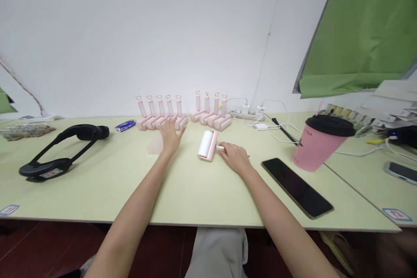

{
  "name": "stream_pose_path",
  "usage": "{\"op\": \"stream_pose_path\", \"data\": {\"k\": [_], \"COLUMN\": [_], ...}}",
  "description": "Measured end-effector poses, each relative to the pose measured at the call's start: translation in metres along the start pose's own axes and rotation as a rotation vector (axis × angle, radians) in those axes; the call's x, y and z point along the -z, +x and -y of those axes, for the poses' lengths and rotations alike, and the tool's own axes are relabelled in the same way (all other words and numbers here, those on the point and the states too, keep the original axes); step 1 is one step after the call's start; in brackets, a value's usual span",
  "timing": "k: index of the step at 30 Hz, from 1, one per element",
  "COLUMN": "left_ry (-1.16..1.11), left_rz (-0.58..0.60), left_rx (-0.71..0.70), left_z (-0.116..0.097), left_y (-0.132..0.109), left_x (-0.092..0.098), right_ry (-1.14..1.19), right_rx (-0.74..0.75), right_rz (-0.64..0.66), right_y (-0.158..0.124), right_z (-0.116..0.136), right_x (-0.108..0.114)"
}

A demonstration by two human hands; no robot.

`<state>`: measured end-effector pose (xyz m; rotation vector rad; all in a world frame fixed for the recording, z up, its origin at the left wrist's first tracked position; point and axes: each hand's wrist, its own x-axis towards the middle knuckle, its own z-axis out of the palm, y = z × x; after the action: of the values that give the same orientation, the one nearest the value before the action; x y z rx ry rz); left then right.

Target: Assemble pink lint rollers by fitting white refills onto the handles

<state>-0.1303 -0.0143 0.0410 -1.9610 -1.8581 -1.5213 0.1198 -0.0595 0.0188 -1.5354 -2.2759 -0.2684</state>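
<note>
A lint roller with a white roll and pink cover [207,145] lies on the pale green table [202,195]. My right hand [235,156] is closed around its handle, to the right of the roll. My left hand [171,135] has its fingers spread near the front of a row of pink rollers [148,122] with upright handles. Under and beside that hand lies a translucent pale pink piece [155,144]; whether the fingers touch it is unclear. A second group of pink rollers [211,118] stands behind the lint roller.
A black headset [65,150] and a blue packet [125,125] lie left. On the right are a black phone [297,186], a pink cup with black lid [317,145], white cables and a power strip [247,116]. Another phone [402,171] lies far right. A wall stands behind.
</note>
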Motion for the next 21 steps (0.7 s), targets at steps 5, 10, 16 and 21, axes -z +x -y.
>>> {"op": "stream_pose_path", "data": {"k": [5,10,16,21], "left_ry": [-0.618,-0.592,-0.628,-0.409], "left_rz": [0.5,0.357,0.391,0.283], "left_rx": [0.241,0.17,0.037,-0.056], "left_z": [-0.058,-0.068,-0.071,-0.091], "left_y": [-0.027,-0.048,-0.048,-0.05], "left_x": [-0.045,-0.05,-0.035,-0.023], "right_ry": [-0.035,-0.06,0.02,-0.102], "right_rx": [0.035,-0.117,-0.099,-0.143], "right_rz": [-0.026,0.084,0.134,-0.052], "right_y": [-0.004,0.001,0.002,0.003], "right_z": [0.005,0.005,0.004,0.013], "right_x": [0.007,0.007,0.006,0.009]}}
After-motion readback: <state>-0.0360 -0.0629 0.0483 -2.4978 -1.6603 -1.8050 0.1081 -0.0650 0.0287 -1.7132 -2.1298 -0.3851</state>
